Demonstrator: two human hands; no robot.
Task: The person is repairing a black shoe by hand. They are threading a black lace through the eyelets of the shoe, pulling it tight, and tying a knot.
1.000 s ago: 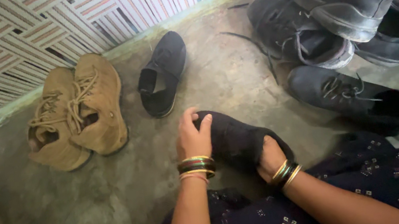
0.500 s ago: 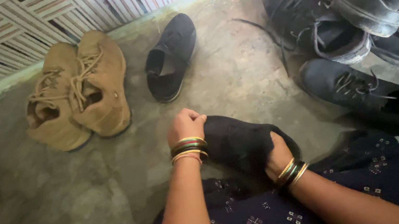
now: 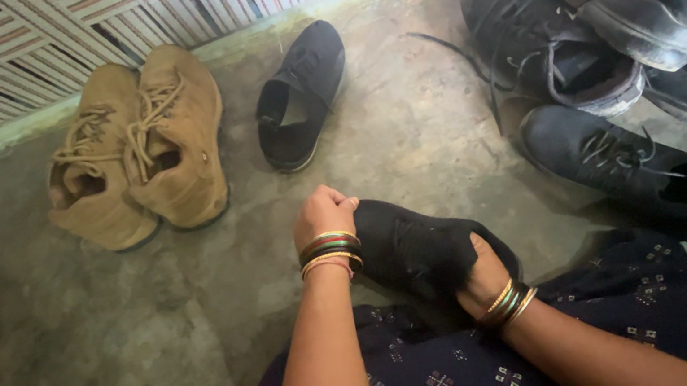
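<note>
Scene: a person seated on a worn concrete floor (image 3: pixel 94 348) handles a black shoe (image 3: pixel 420 250) amid scattered footwear, against a wall of striped, patterned tiles (image 3: pixel 21 41)
Left hand (image 3: pixel 324 216): curled closed over the toe end of the black shoe; bangles on the wrist
Right hand (image 3: pixel 482 272): gripping the heel end, fingers tucked into the collar (the fingertips are hidden inside)
Where the shoe is: held between both hands just above the lap, over the dark printed garment (image 3: pixel 478 363); its toe points toward the wall
How it should handle: by the look of it light and soft, a fabric upper that gives under the fingers; not fragile, not slippery; the toe cap and the heel collar appear the firmest places to take hold
Nearby: its likely mate, a single black shoe (image 3: pixel 302 95), lies well apart toward the wall; a pair of tan lace-up shoes (image 3: pixel 137 147) sits side by side to the left
Right side: a pile of dark laced shoes (image 3: pixel 609 26), some stacked on others; one dark lace-up shoe (image 3: pixel 630 168) near the person's knee
</note>
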